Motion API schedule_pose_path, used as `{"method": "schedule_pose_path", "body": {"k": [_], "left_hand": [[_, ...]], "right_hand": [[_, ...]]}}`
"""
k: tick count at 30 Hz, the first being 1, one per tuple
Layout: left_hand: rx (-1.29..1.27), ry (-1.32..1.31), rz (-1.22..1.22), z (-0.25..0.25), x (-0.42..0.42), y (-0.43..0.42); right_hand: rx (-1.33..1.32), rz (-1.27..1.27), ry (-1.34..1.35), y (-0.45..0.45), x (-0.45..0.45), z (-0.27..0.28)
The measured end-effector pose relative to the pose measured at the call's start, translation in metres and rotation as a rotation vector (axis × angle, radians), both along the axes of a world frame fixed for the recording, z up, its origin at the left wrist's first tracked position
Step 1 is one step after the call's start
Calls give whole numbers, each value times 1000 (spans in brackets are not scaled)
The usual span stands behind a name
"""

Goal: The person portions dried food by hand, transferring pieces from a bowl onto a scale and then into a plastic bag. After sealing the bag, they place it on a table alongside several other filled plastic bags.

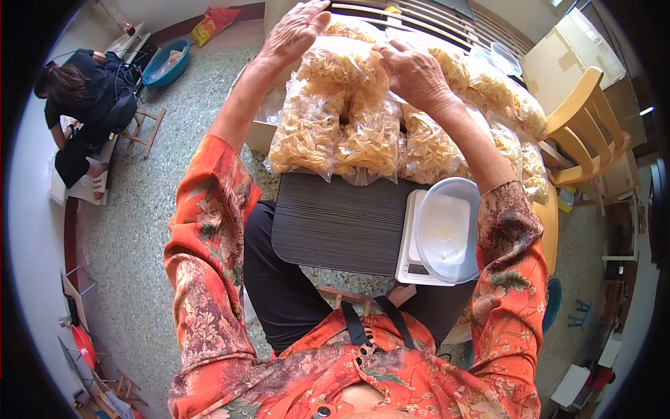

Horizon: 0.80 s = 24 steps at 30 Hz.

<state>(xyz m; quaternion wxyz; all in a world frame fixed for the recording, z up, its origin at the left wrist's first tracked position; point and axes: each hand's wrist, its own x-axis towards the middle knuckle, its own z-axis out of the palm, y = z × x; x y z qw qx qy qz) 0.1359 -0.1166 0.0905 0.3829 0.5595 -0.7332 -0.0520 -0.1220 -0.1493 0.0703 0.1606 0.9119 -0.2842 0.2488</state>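
Observation:
Clear plastic bags packed with pale yellow, curled dried pieces are stacked at the far side of the dark table [342, 230]. My left hand [299, 31] lies along the far left side of an upper bag [342, 64], its fingers stretched out. At that bag's right end, my right hand [415, 70] has its fingers bent in a pinch on the plastic. Below, a filled bag [303, 140] stands beside another bag [370, 136]. Close to my right forearm, a translucent bowl [447, 227] rests on a white kitchen scale [412, 258].
More filled bags [513, 98] reach back to the right, near a wooden chair [593, 133]. A clear container [504, 59] sits behind them. On the left, a person in dark clothes [91, 98] bends beside a blue basin [166, 64] and a small stool [143, 133].

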Motion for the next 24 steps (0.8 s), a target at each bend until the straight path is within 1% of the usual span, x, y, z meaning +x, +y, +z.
{"method": "schedule_pose_path", "body": {"k": [1,3,4,5,7,9,11,12,13,14,15,17,18,19,20,21,23,24], "left_hand": [[-4,0,0,3,-2,-4],[25,-82,-26,11,-8,-10],[-131,-269,-174,6,3,-34],[-132,-268,-173,-2,7,-59],[-47,-400,-87,-14,5,-95],[-25,-360,-91,-3,-5,-94],[163,-207,-84,4,-9,-99],[165,-133,-16,-1,-9,-101],[161,-133,-18,-1,-11,-107],[186,-200,-47,-4,-8,-127],[211,-267,-78,-1,-9,-135],[220,-276,-122,2,-11,-149],[270,-312,-82,3,-14,-156],[321,-348,-43,3,-19,-162],[328,-303,-19,4,-25,-161],[327,-302,-24,8,-32,-154],[669,-170,-34,18,-41,-145],[673,-171,-36,21,-46,-140]], "right_hand": [[-25,18,13,0,1,-3],[-17,22,-2,1,2,-7],[-5,26,-17,2,2,-8],[-6,27,-16,2,2,-8],[12,44,-20,2,0,-6],[26,41,-45,2,1,-1],[37,37,-72,4,6,4],[85,38,-68,5,11,5],[130,40,-64,7,15,8],[-34,127,-22,1,18,3],[52,114,-78,1,23,-1],[94,167,-3,3,22,0],[95,162,-2,7,23,2],[153,129,39,10,23,3],[211,94,79,11,23,5],[211,89,80,8,22,4],[203,161,49,3,22,-1],[207,159,48,0,21,-3]]}}
